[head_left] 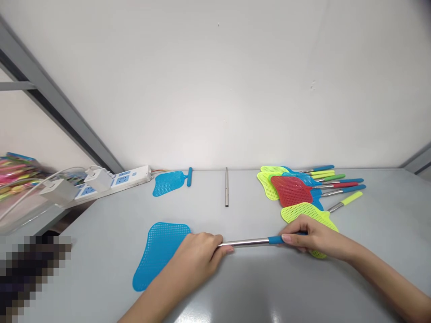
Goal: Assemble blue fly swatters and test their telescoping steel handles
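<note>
Both hands hold one blue fly swatter [161, 251] level above the grey table. My left hand [200, 251] is closed round its neck, where the blue mesh head meets the metal rod; the joint itself is hidden. My right hand [311, 237] grips the blue handle at the rod's other end. Behind my right hand lies a yellow fly swatter [306, 211], partly covered by the fingers. Further back are a loose blue swatter head [168, 183], a blue handle sleeve [189, 176] beside it, and a bare metal rod [226, 187] pointing towards the wall.
A pile of fly swatters with a red one [291, 190] on top lies at the back right. A white power strip [134, 176] with plugged-in chargers [60, 192] runs along the left edge. Packaged colourful items [16, 175] sit beyond it. A wall [222, 89] closes off the back.
</note>
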`<action>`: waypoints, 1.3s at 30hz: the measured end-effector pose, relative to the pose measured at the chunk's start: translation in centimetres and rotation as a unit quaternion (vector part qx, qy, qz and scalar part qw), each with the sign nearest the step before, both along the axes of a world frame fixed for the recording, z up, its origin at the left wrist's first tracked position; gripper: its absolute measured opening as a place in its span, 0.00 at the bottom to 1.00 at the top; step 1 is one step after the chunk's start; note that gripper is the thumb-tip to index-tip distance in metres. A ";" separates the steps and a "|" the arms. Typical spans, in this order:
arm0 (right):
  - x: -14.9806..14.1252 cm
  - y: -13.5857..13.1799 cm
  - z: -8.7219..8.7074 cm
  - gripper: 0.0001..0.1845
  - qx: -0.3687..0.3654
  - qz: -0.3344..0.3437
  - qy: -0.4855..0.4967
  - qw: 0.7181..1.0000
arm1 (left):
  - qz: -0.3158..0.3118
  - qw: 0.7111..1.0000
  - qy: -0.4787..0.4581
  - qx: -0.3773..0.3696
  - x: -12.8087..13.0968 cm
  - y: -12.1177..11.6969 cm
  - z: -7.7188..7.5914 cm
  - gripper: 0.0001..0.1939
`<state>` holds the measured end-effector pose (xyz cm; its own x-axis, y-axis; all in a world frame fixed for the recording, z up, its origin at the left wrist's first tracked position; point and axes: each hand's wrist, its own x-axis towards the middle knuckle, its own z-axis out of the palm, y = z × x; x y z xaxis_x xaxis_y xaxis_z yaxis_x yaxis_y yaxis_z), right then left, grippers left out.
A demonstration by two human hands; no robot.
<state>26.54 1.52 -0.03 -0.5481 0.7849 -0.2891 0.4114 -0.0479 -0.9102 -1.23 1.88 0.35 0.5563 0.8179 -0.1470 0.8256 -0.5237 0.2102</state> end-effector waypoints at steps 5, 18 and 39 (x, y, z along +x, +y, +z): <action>0.3 -0.2 -0.1 0.21 -0.017 0.003 -0.010 1.000 | -0.008 1.000 -0.019 0.005 0.3 -0.5 -0.9 0.23; 0.6 -0.3 -0.2 0.16 -0.196 -0.026 0.117 0.973 | -0.022 0.987 -0.025 0.159 0.8 -1.1 -1.2 0.21; -1.0 -0.8 -0.9 0.16 -0.425 -0.033 0.198 0.883 | -0.042 0.981 -0.019 0.188 1.4 -1.9 -1.4 0.19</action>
<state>25.58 0.69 -0.92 -0.6997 0.4096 -0.5854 0.0410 -0.7949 -0.6053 0.19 -0.07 -1.01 0.6231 0.7613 0.1794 0.7715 -0.6359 0.0187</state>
